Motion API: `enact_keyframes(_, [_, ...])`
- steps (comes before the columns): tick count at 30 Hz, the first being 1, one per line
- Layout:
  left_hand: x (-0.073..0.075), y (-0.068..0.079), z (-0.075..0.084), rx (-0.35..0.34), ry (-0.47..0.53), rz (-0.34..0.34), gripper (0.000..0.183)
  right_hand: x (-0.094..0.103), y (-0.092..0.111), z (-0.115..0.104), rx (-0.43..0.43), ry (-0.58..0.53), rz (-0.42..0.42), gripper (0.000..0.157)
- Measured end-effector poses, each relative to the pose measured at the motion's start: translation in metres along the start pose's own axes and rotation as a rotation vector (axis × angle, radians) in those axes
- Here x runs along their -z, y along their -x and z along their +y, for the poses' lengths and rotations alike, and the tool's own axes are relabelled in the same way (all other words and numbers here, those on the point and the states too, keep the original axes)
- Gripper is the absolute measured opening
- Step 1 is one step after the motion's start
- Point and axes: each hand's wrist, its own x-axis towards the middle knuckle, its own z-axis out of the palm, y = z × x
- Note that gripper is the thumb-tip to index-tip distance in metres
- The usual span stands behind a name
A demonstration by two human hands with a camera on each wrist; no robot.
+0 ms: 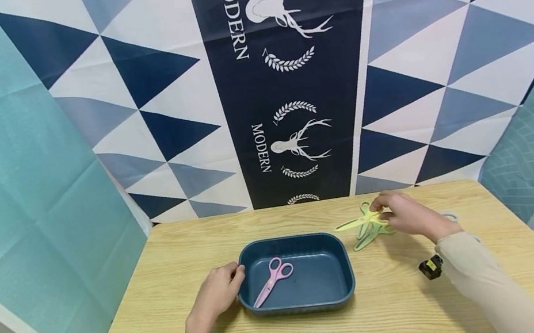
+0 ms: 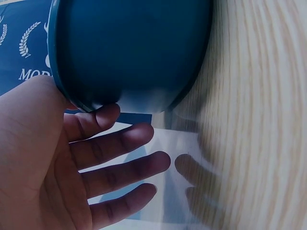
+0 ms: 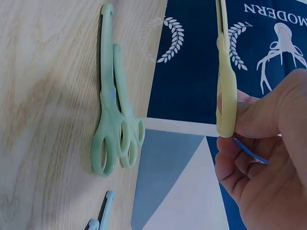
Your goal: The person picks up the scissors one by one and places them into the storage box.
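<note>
My left hand (image 1: pixel 216 292) pinches the left rim of a dark blue rectangular basin (image 1: pixel 302 305); in the left wrist view its other fingers are spread below the basin wall (image 2: pixel 134 48). Inside the basin, toward its left, lie pink scissors (image 1: pixel 265 293). My right hand (image 1: pixel 406 214) holds yellow scissors (image 3: pixel 227 96) by the handle between thumb and fingers, raised off the table, the blades pointing left in the head view. Beneath them, two pairs of green scissors (image 3: pixel 108 91) lie overlapping on the table, partly covered by the yellow pair in the head view.
Light blue scissors (image 3: pixel 108 208) lie on the table near the right forearm, which hides most of them in the head view. The wooden table (image 1: pixel 194 236) ends at a patterned cloth (image 1: pixel 287 93) behind. Teal cloth (image 1: pixel 39 185) hangs at the left side.
</note>
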Motion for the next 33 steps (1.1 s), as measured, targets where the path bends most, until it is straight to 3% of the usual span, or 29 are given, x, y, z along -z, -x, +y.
enact_keyframes(15, [-0.001, -0.001, -0.001, -0.005, 0.011, -0.001, 0.035, -0.007, -0.019, -0.017, 0.075, -0.007, 0.041, 0.022])
enact_keyframes(33, [-0.001, -0.002, -0.001, 0.012, 0.0, -0.004, 0.034, -0.012, -0.035, -0.037, 0.048, -0.027, 0.003, 0.019])
